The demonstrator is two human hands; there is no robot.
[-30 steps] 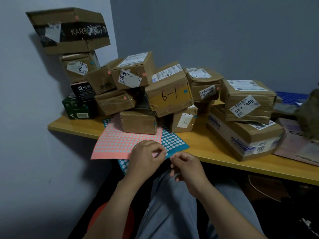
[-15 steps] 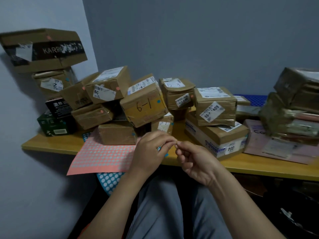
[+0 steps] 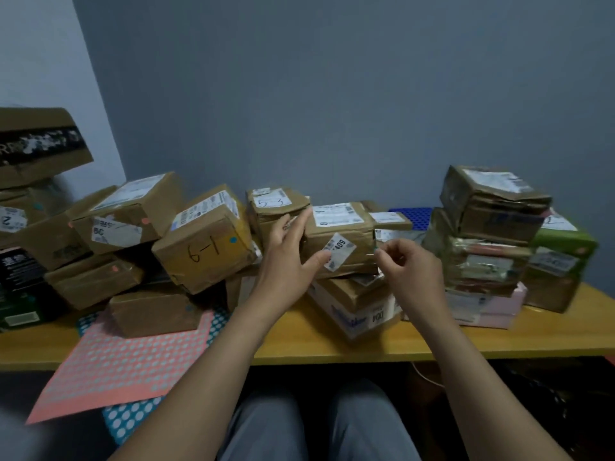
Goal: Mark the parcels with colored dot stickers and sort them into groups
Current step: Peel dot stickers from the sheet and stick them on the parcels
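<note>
A brown parcel (image 3: 346,242) with a tilted white "409" label sits on top of a flat box in the middle of the table. My left hand (image 3: 293,257) touches its left front with straight, spread fingers. My right hand (image 3: 404,262) is at the parcel's right front edge and pinches a small blue dot sticker (image 3: 376,249) between thumb and forefinger. A pink sticker sheet (image 3: 126,357) overlaps a blue sticker sheet (image 3: 131,419) at the table's front left. Marked parcels, among them the "6-1" box (image 3: 206,244) with a blue dot, are piled on the left.
The yellow table (image 3: 332,341) stands against a grey wall. A stack of parcels (image 3: 489,227) rises on the right above a pink flat package (image 3: 489,306), beside a green box (image 3: 562,237). A blue crate (image 3: 411,214) is behind. My knees are under the table edge.
Both hands have risen from the sticker sheets to the "409" parcel. The left hand has let go and opened against the box. The view has swung right.
</note>
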